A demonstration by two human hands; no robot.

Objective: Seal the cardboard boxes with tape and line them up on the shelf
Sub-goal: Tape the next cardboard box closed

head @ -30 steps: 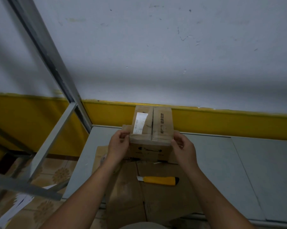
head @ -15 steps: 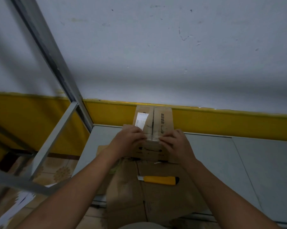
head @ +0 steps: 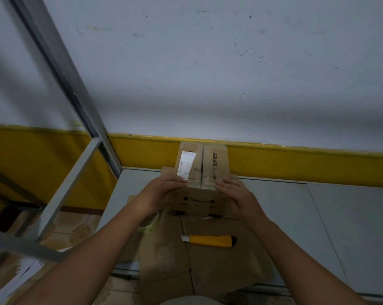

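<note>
Shifted within 1 second from gripping the sides of the cardboard box (head: 214, 164), set on the shelf (head: 274, 205) by the yellow wall band, to pressing its 2 top flaps flat with straight fingers of left hand (head: 161, 194) and right hand (head: 236, 197), so likely ready for the tape roll (head: 149, 225).

Left hand (head: 164, 192) off left side of box (head: 215, 164), now on top, fingers flat on left flap beside label (head: 185, 165). Right hand (head: 236, 199) off right side, across top, now at right front corner. Hands wider apart than half second ago. Tape roll (head: 149, 225) now showing under left wrist.
</note>
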